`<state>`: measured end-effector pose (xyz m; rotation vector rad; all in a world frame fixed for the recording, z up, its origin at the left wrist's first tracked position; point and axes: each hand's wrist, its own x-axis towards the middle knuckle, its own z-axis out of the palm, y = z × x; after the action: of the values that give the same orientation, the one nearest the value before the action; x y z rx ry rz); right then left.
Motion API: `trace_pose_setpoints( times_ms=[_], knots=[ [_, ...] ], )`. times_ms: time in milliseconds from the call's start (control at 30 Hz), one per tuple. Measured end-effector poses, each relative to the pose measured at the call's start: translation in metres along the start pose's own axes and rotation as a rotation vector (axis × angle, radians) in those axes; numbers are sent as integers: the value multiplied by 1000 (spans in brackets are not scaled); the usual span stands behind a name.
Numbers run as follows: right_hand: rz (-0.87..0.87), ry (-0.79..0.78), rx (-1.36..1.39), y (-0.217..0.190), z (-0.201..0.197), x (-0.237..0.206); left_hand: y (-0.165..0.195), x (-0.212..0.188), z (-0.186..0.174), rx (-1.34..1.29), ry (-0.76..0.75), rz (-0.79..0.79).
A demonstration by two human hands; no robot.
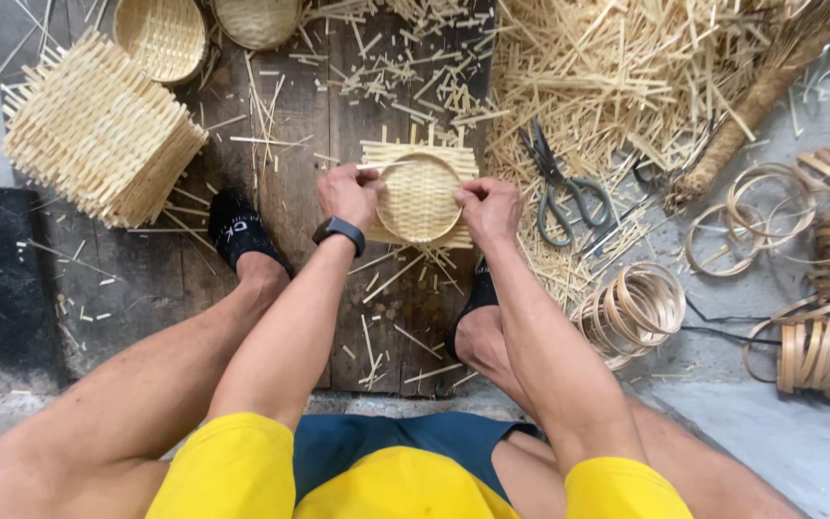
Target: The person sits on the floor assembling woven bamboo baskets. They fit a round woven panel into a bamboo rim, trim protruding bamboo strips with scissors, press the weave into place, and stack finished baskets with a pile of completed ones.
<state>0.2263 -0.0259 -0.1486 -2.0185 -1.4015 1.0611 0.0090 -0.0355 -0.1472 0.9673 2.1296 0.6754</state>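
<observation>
Even, bright, diffuse light fills the frame, casting only soft, short shadows. No glare. Focus is sharp throughout, with slight wide-angle stretching towards the lower corners.

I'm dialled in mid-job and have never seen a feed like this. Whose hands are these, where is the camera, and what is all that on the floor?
There is one picture, from a camera on a seated person's head, looking down past yellow sleeves and bare knees. There is no machine; both hands are the person's own. The left hand, with a black wristband, and the right hand grip opposite sides of a small round woven bamboo tray, pressed onto a square woven mat on a dark wooden board. To the left sits a stack of square woven mats. To the right are scissors, a heap of cut bamboo strips and bamboo hoops.
</observation>
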Motion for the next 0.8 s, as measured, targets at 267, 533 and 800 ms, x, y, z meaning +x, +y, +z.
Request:
trace_pose_setpoints(
  times_ms=[267,533,800],
  knots=[
    [92,-19,-57,-9,-1,1,12,-2,-6,0,-9,-9],
    [107,4,-38,-9,0,-1,11,6,-14,-25,-76,12],
    [82,-38,-16,-19,-8,1,12,6,-19,-209,-147,-106]
  ],
)
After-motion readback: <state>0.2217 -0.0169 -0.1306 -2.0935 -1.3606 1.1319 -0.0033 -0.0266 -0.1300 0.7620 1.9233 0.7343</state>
